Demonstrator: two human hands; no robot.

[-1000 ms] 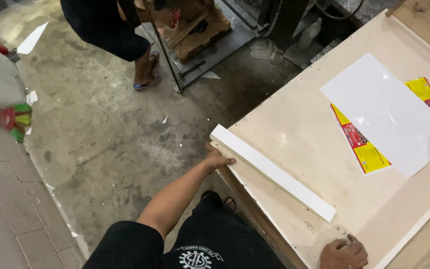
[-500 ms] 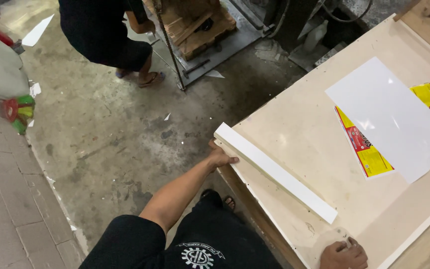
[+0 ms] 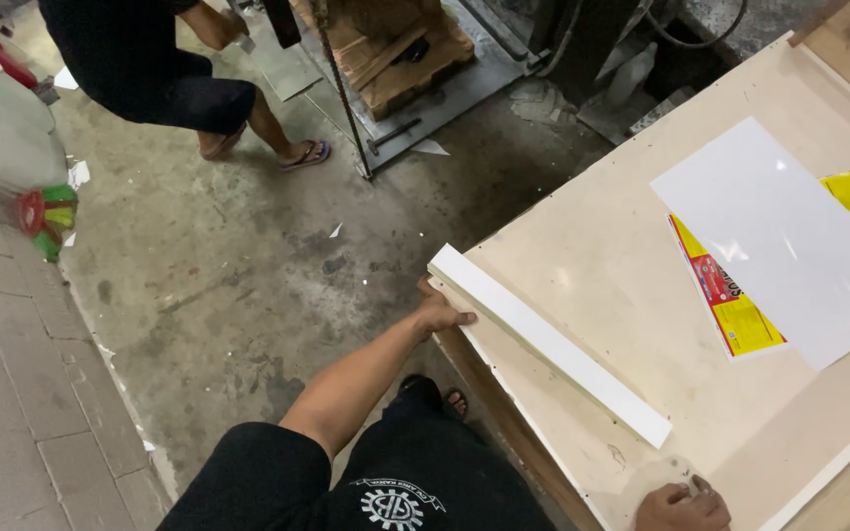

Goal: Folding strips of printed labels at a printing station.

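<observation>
Big pale board [image 3: 632, 295] lying flat, white sheet [image 3: 789, 236] on top. Long white strip [image 3: 543, 344] along the near edge, same spot as a second ago. Left hand [image 3: 440, 315] still gripping the corner. Right hand [image 3: 681, 506] pressing flat on the board, fingers partly hidden.

Black short-sleeved shirt [image 3: 277, 482] with a white gear emblem [image 3: 393, 506].
</observation>
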